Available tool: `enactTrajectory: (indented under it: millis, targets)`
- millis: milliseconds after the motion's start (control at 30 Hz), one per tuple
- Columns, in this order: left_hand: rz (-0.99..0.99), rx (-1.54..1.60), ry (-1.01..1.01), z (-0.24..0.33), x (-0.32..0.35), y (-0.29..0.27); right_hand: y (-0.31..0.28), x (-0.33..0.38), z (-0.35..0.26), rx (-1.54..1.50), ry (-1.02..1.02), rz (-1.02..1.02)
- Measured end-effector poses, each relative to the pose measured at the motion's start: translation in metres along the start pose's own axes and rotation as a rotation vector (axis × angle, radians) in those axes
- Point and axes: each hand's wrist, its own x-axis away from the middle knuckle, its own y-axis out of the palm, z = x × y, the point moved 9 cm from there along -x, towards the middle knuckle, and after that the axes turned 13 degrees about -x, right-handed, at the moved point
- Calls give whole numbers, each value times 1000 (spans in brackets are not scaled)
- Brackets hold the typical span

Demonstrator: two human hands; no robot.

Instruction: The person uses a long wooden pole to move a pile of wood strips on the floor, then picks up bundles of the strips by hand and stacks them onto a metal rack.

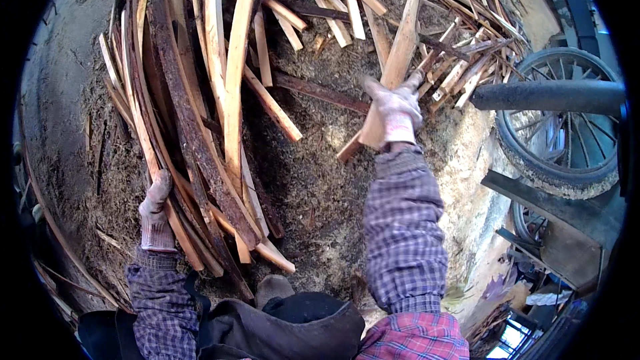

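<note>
Both my hands wear pale, dirty work gloves. At the left, my left hand (156, 208) closes around the outer edge of a loose bundle, on a long wooden strip (141, 120); its fingertips are partly hidden. Bark-covered slabs (193, 133) and pale sawn strips (235, 73) lie side by side in that bundle, roughly lengthwise before me. Farther forward and right, my right hand (398, 108) spans a wide, pale wooden slat (404, 37), thumb on one side and fingers on the other. The slat's near end shows beside my wrist.
Sawdust and bark bits cover the ground (320, 187). More wood strips (467, 0) are heaped at the far right. A spoked wheel (567, 120) with a dark tube-like bar (547, 96) in front stands at the right, above a dark metal beam (533, 203).
</note>
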Motion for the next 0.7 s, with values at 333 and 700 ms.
enactTrajectory:
  millis: [333, 700]
  targets:
    - [-68, -119, 155, 13, -8, -34, -1, -39, 21, -278, -164, 12]
    - [-12, -135, 10, 7, 7, -23, 4, -45, 1, -341, -44, -204]
